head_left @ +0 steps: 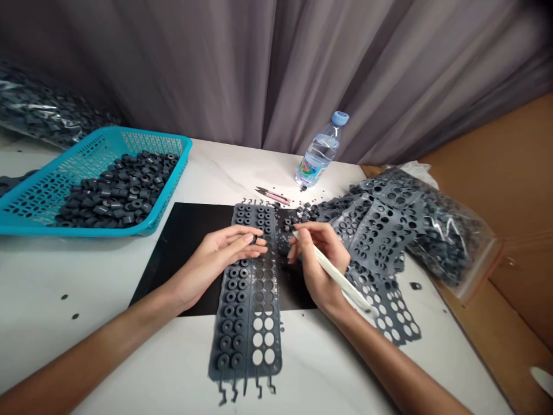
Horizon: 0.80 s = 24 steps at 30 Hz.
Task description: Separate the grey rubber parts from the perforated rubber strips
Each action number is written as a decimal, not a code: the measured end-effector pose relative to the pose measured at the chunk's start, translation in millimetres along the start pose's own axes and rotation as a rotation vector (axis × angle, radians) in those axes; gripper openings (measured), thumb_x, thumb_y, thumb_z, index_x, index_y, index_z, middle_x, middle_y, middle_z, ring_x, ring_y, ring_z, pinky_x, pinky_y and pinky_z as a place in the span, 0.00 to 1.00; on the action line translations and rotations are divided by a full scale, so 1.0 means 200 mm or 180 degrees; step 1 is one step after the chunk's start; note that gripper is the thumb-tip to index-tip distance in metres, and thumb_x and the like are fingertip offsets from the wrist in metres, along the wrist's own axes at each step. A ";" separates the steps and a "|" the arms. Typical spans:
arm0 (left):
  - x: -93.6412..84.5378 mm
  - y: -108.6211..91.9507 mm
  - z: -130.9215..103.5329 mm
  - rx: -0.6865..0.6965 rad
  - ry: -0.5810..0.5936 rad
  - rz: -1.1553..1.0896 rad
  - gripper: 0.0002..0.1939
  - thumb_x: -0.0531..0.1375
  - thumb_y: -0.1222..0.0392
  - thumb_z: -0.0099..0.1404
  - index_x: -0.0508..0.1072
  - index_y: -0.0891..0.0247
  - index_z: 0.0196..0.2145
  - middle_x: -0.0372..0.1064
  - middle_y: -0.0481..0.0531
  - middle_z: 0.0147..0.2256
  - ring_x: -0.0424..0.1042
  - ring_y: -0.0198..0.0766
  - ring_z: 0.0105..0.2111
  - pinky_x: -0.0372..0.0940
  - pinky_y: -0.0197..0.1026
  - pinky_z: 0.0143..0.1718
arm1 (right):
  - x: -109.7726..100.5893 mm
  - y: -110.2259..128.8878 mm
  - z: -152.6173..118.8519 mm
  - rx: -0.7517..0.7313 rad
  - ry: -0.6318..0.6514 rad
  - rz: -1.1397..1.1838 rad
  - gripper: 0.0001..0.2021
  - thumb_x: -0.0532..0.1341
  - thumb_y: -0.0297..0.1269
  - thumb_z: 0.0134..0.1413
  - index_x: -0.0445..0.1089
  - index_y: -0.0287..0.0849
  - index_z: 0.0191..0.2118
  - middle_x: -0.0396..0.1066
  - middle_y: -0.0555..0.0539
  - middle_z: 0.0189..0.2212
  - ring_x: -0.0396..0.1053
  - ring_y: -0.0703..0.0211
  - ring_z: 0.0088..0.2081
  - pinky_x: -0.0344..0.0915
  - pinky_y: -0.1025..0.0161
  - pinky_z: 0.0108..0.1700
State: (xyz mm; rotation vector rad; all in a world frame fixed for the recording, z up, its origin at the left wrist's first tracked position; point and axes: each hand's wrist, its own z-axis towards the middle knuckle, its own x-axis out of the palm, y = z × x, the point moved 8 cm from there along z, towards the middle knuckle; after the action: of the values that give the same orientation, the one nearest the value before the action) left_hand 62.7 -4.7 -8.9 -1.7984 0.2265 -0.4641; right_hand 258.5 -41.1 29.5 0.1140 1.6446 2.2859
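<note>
My left hand [231,245] pinches a small dark rubber bushing [253,239] between thumb and fingers, above a long grey moulded rubber sheet [249,300]. Rows of round bushings still sit in the sheet's left half and far end, while bare round holes run down the near right half. On the right, my right hand [322,253] is closed around a slim white pen-like tool [343,279]; its tip is hidden by the fingers. Under the sheet lies a black mat [190,225].
A blue basket [184,158] of loose bushings stands at left, near a large clear bag [38,109]. Pink thread snips [274,196] and a water bottle [319,153] lie beyond the mat. Punched-out sheets [371,225] and a filled plastic bag [453,236] crowd the right.
</note>
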 end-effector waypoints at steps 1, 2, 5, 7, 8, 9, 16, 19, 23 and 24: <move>0.02 -0.02 0.03 0.0129 0.0014 0.0158 0.15 0.62 0.51 0.75 0.78 0.62 0.53 0.81 0.60 0.51 0.81 0.48 0.50 0.76 0.51 0.55 | -0.02 0.05 -0.03 -0.0186 -0.0078 -0.0101 0.06 0.61 0.42 0.72 0.72 0.46 0.46 0.76 0.49 0.30 0.72 0.61 0.23 0.71 0.62 0.26; 0.06 -0.05 0.07 0.0286 0.0063 0.0352 0.15 0.62 0.51 0.76 0.78 0.62 0.52 0.81 0.59 0.50 0.82 0.48 0.48 0.77 0.49 0.51 | -0.04 0.09 -0.05 -0.0385 -0.0110 -0.0204 0.05 0.60 0.40 0.73 0.72 0.47 0.47 0.76 0.49 0.31 0.73 0.60 0.23 0.72 0.61 0.26; 0.20 -0.14 0.19 0.0925 0.0395 0.1217 0.14 0.60 0.52 0.76 0.78 0.60 0.53 0.80 0.56 0.52 0.80 0.47 0.50 0.75 0.50 0.51 | -0.06 0.24 -0.13 -0.1197 -0.0171 -0.0403 0.07 0.60 0.33 0.72 0.73 0.50 0.49 0.77 0.49 0.32 0.74 0.60 0.24 0.72 0.60 0.25; 0.27 -0.19 0.23 0.1383 0.0533 0.1930 0.13 0.58 0.54 0.78 0.78 0.56 0.55 0.78 0.53 0.55 0.76 0.46 0.56 0.68 0.53 0.61 | -0.08 0.27 -0.14 -0.1356 -0.0248 -0.0432 0.08 0.59 0.31 0.71 0.73 0.50 0.49 0.77 0.49 0.32 0.75 0.60 0.24 0.72 0.60 0.26; 0.28 -0.21 0.24 0.1567 0.0505 0.2247 0.14 0.57 0.55 0.79 0.77 0.54 0.57 0.77 0.52 0.57 0.74 0.46 0.58 0.65 0.54 0.64 | -0.09 0.26 -0.13 -0.1234 -0.0266 -0.0428 0.08 0.59 0.32 0.71 0.73 0.50 0.49 0.77 0.49 0.33 0.75 0.60 0.24 0.72 0.60 0.27; 0.26 -0.21 0.23 0.1702 0.0413 0.2511 0.14 0.56 0.56 0.79 0.76 0.54 0.58 0.76 0.51 0.57 0.72 0.46 0.59 0.62 0.55 0.66 | -0.09 0.23 -0.11 -0.1008 -0.0263 -0.0414 0.06 0.60 0.33 0.72 0.73 0.49 0.48 0.77 0.49 0.32 0.75 0.60 0.25 0.73 0.60 0.28; 0.02 -0.09 0.10 0.1643 -0.0121 0.3596 0.22 0.61 0.49 0.75 0.68 0.54 0.63 0.63 0.57 0.56 0.64 0.52 0.59 0.64 0.60 0.63 | 0.00 -0.08 0.00 0.0521 0.0534 -0.0030 0.09 0.63 0.45 0.70 0.72 0.45 0.42 0.75 0.50 0.28 0.73 0.61 0.24 0.70 0.64 0.27; 0.02 -0.06 0.05 0.1539 0.0012 0.3888 0.23 0.59 0.47 0.77 0.65 0.53 0.64 0.61 0.57 0.56 0.62 0.52 0.58 0.65 0.60 0.61 | 0.05 -0.15 0.00 0.0735 0.0833 0.0107 0.09 0.64 0.44 0.68 0.72 0.44 0.41 0.75 0.50 0.28 0.74 0.60 0.25 0.72 0.64 0.28; 0.04 -0.05 -0.02 0.1501 0.0197 0.4100 0.22 0.57 0.47 0.78 0.64 0.52 0.65 0.60 0.58 0.59 0.62 0.53 0.60 0.65 0.60 0.62 | 0.11 -0.20 -0.02 0.0909 0.1163 0.0152 0.06 0.64 0.40 0.66 0.72 0.44 0.40 0.75 0.51 0.27 0.74 0.61 0.24 0.73 0.64 0.29; 0.03 -0.05 -0.04 0.1482 0.0227 0.4124 0.23 0.57 0.46 0.78 0.64 0.51 0.66 0.60 0.58 0.60 0.62 0.53 0.60 0.64 0.60 0.62 | 0.12 -0.20 -0.02 0.0933 0.1219 0.0158 0.06 0.64 0.39 0.66 0.72 0.44 0.39 0.74 0.52 0.26 0.74 0.61 0.24 0.73 0.65 0.29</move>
State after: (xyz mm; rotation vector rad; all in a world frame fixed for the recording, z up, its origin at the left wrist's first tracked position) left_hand 64.8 -11.0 3.7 -0.8880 1.1279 0.3382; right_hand 243.8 -26.2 -11.9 -0.2343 2.1843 2.1852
